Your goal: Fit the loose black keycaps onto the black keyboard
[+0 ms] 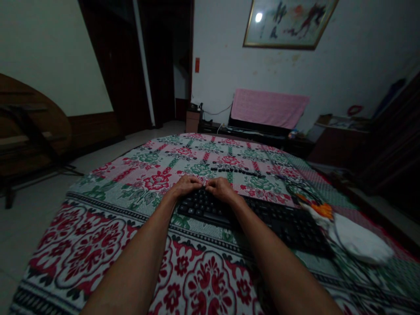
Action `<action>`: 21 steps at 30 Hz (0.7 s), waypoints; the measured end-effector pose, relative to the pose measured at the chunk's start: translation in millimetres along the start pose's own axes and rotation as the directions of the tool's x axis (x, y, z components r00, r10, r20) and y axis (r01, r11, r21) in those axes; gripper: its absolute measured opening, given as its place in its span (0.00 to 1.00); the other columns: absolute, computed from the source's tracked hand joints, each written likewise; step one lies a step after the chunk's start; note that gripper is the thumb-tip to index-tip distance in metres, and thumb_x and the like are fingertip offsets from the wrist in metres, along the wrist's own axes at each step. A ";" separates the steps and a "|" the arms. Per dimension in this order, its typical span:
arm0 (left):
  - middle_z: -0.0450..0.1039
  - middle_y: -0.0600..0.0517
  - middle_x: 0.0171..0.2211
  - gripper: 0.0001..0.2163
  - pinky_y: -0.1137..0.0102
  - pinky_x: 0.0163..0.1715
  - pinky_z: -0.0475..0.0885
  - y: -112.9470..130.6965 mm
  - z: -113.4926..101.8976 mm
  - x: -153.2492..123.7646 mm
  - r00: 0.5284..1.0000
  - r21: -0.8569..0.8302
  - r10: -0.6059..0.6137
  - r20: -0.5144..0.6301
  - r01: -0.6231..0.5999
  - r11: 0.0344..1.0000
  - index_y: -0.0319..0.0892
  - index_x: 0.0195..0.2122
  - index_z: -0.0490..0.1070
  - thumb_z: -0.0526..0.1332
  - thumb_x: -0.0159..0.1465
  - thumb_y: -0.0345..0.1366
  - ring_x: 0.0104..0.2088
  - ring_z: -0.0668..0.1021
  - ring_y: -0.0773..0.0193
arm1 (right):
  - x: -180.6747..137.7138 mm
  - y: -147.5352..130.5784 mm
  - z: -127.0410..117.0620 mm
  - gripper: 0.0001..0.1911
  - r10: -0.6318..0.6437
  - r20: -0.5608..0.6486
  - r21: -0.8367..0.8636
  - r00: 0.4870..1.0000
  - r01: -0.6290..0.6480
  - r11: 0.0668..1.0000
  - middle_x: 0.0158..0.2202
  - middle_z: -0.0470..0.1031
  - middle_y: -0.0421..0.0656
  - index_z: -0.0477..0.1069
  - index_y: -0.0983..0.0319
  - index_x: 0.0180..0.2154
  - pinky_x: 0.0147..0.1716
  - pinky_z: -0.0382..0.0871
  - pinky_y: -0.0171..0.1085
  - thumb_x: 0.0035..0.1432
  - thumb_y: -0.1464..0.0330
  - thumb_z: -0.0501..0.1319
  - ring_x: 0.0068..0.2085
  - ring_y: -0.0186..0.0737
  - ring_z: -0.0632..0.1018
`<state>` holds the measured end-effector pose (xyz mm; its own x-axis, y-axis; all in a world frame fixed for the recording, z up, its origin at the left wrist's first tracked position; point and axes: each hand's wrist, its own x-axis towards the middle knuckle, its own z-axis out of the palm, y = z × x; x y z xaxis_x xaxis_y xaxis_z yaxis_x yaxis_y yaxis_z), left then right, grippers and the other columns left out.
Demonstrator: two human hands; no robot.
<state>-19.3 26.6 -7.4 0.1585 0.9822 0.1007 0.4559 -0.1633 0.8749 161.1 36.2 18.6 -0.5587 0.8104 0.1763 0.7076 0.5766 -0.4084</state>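
Observation:
A black computer keyboard lies at a slant on the patterned bedspread, partly covered by my right forearm. At its far edge, toward the left end, my left hand is closed with its fingertips pressed together. My right hand is close beside it, thumb and fingers pinched. The fingertips of both hands nearly meet over the top row of keys; whatever is between them is too small and dark to make out. Beyond the hands, several loose black keycaps lie in a row on the bedspread.
To the right are a white cloth-like bundle, an orange item and a dark cable. The bedspread covers the whole surface. A pink towel drapes over something by the far wall. A round wooden tabletop leans at left.

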 end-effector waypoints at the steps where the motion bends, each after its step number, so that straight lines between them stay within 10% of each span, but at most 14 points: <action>1: 0.74 0.53 0.26 0.13 0.73 0.28 0.64 -0.2 -0.6 -0.2 1.000 -0.003 -0.008 0.010 0.008 1.000 0.38 0.31 0.76 0.60 0.47 0.40 0.28 0.71 0.66 | 0.5 1.3 -0.2 0.09 -0.005 0.016 0.012 1.000 0.005 1.000 0.25 0.74 0.38 0.75 0.61 0.29 0.27 0.58 0.28 0.49 0.70 0.56 0.28 0.31 0.71; 21: 0.71 0.55 0.21 0.13 0.74 0.24 0.61 2.7 -2.6 -2.0 0.997 -0.061 -0.064 0.053 0.067 0.996 0.38 0.32 0.75 0.60 0.46 0.37 0.23 0.69 0.69 | -1.4 -0.9 2.5 0.10 0.021 -0.015 0.016 1.000 -0.021 1.000 0.22 0.71 0.38 0.73 0.63 0.27 0.23 0.55 0.28 0.47 0.70 0.54 0.25 0.30 0.68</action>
<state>-20.7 24.4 -4.0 0.1749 0.9844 0.0196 0.4111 -0.0911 0.9070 160.2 34.2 16.5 -0.5371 0.8239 0.1810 0.7119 0.5578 -0.4265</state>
